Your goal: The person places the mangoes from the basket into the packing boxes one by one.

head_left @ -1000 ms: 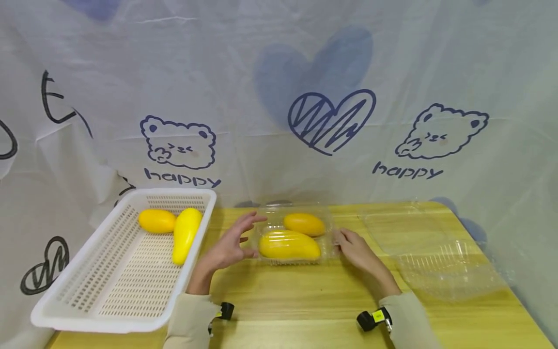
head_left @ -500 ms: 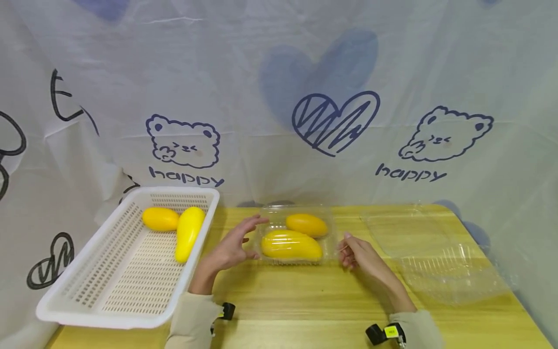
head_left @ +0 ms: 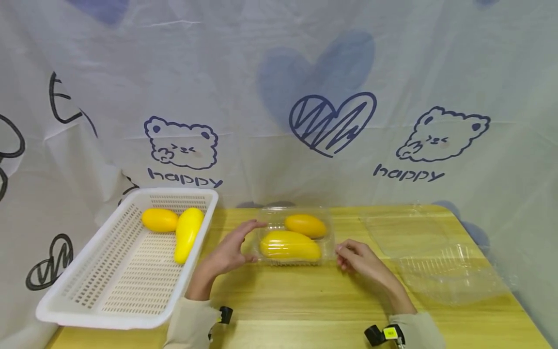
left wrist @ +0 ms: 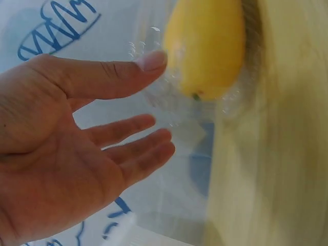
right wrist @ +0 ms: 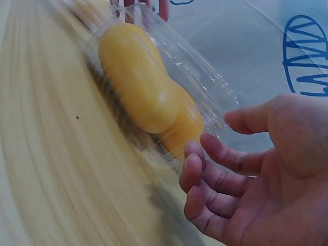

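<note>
A clear plastic clamshell box (head_left: 273,222) sits on the table between the hands, its lid down over two yellow mangoes. The longer mango (head_left: 289,245) lies in front of the rounder mango (head_left: 306,226). My left hand (head_left: 228,251) stands at the box's left end, fingers spread apart; in the left wrist view its thumb reaches right to the clear plastic. At the other end is my right hand (head_left: 359,259), its fingers loosely bent with the tips at the box's right edge. The right wrist view shows a gap between thumb and forefinger there.
On the left stands a white slotted basket (head_left: 104,321) holding a round mango (head_left: 160,220) and a long mango (head_left: 189,235). A second clear clamshell box (head_left: 453,276) lies opened out at the table's right side. A printed cloth (head_left: 261,169) hangs behind the table.
My right hand drew back from the box's right edge, then came back to it a little lower. The left hand, box and mangoes stayed put.
</note>
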`<state>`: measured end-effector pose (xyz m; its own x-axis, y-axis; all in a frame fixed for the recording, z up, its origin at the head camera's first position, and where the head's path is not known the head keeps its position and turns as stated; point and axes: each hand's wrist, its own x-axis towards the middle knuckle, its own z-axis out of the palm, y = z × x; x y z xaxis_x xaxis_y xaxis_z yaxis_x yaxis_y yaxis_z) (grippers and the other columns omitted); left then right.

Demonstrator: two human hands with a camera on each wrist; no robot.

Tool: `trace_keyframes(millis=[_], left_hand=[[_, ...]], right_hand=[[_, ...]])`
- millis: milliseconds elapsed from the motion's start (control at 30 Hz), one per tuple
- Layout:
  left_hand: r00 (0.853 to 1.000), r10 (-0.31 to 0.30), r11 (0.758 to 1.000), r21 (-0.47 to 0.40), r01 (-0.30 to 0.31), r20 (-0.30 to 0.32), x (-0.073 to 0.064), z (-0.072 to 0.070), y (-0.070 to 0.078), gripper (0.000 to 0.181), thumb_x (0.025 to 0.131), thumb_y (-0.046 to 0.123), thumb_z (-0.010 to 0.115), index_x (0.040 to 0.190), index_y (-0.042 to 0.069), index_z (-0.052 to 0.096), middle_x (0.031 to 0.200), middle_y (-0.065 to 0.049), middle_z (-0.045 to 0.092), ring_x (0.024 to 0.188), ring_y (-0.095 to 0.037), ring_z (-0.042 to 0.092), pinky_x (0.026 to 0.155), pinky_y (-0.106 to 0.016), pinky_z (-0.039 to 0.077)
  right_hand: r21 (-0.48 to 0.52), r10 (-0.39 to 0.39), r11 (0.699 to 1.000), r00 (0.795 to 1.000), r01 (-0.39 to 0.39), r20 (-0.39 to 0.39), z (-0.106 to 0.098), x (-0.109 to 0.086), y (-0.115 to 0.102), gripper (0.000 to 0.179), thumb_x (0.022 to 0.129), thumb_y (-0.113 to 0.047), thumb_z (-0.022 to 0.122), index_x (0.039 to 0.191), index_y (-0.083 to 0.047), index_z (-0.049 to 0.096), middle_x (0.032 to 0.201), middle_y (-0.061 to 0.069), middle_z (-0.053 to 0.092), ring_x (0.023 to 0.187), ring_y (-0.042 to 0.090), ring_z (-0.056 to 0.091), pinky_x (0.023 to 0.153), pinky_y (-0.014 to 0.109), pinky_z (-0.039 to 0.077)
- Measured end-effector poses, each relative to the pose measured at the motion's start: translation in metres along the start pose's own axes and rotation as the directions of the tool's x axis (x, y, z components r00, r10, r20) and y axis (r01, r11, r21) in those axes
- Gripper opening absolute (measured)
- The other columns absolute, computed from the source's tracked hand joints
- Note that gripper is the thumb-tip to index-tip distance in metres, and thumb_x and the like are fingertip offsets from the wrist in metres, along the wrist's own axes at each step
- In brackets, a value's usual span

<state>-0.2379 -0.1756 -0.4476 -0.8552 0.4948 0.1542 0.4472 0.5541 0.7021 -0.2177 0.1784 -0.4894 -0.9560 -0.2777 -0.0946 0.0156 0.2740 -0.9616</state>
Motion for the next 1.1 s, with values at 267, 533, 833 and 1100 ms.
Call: trace_keyframes(millis=[267,533,833,1100], left_hand=[[0.982,0.124,0.991,0.073,-0.114,-0.143,-0.002,-0.002,0.032,0.049,0.087,-0.004,0.077,0.133,0.003,0.062,0.136,-0.018,0.060,0.121,-0.039,0.059,0.098,-0.056,0.052],[0.998,0.033,0.985,-0.169,-0.024,0.047,0.005,0.028,0.057,0.020,0.100,0.007,0.066,0.118,-0.001,0.069,0.115,-0.016,0.070,0.103,-0.029,0.069,0.091,-0.042,0.057],[0.985,-0.036,0.961,-0.266,0.081,0.171,0.013,0.076,0.061,0.022,0.102,0.014,0.065,0.116,-0.002,0.072,0.107,-0.010,0.075,0.095,-0.018,0.070,0.081,-0.027,0.056],[0.979,-0.128,0.854,-0.484,0.192,0.161,0.018,0.120,0.063,0.033,0.103,0.012,0.063,0.127,-0.010,0.065,0.115,-0.020,0.072,0.101,-0.031,0.069,0.083,-0.039,0.059]], right_hand=[[0.048,0.026,0.998,0.999,-0.028,0.046,-0.001,0.000,0.000,0.038,0.109,-0.027,0.053,0.112,0.011,0.058,0.091,0.017,0.063,0.078,0.021,0.057,0.064,0.027,0.048],[0.061,0.025,0.998,0.998,-0.029,0.064,-0.002,0.000,0.001,0.036,0.108,-0.024,0.054,0.110,0.011,0.057,0.091,0.017,0.062,0.077,0.021,0.056,0.064,0.027,0.049],[0.066,0.035,0.997,0.997,-0.039,0.070,-0.002,-0.001,0.005,0.035,0.108,-0.023,0.054,0.109,0.012,0.057,0.090,0.017,0.063,0.076,0.020,0.056,0.063,0.027,0.048],[0.039,0.039,0.998,0.999,-0.041,0.036,-0.002,-0.001,0.001,0.035,0.107,-0.022,0.055,0.109,0.012,0.058,0.087,0.015,0.062,0.074,0.019,0.056,0.061,0.027,0.047]])
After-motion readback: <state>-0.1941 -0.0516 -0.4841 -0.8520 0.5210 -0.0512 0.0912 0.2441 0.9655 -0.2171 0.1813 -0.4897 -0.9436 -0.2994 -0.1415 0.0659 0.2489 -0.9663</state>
